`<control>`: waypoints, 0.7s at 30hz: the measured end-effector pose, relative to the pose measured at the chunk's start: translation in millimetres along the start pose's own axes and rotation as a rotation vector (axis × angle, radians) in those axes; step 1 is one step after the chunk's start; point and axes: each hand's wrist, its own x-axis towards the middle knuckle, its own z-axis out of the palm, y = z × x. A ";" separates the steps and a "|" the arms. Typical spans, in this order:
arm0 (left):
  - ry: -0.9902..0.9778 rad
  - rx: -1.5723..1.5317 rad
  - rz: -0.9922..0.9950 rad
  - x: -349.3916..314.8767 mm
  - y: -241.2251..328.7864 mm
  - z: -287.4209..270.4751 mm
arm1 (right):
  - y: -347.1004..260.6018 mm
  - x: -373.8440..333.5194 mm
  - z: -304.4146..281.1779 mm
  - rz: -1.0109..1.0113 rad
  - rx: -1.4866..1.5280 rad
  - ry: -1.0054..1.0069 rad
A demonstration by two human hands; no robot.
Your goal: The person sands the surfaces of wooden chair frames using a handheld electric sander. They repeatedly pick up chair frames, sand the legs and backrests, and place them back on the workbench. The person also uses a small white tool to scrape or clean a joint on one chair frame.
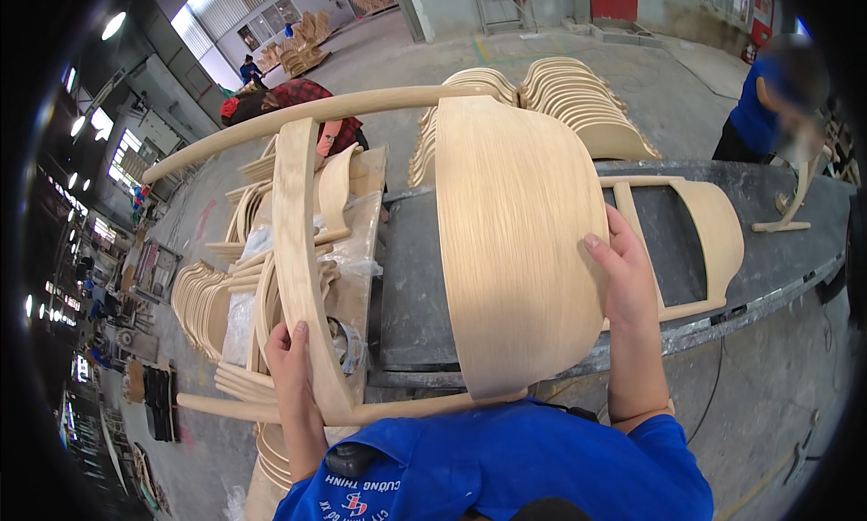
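Observation:
A pale wooden chair back frame (519,250) is held up in front of me, above the bench. It has a wide curved backrest panel, a slimmer cross rail (296,205) and two long side posts. My left hand (291,363) is closed around the near part of the cross rail, thumb on its face. My right hand (623,264) grips the panel's right edge, its thumb on the front face and the other fingers partly hidden behind. One post runs along the far side; the other passes close to my blue shirt.
Beneath is a dark-topped workbench (411,295), with a second chair back frame (727,241) lying at right. Stacked curved panels (578,106) stand beyond it. Wooden parts crowd a board (366,232) at left. A person in plaid (302,92) bends there; another person (768,106) works at far right.

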 end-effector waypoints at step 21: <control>-0.142 -0.044 0.180 -14.3 -55.8 26.3 | 9.4 -23.6 -40.7 -0.428 -0.266 0.095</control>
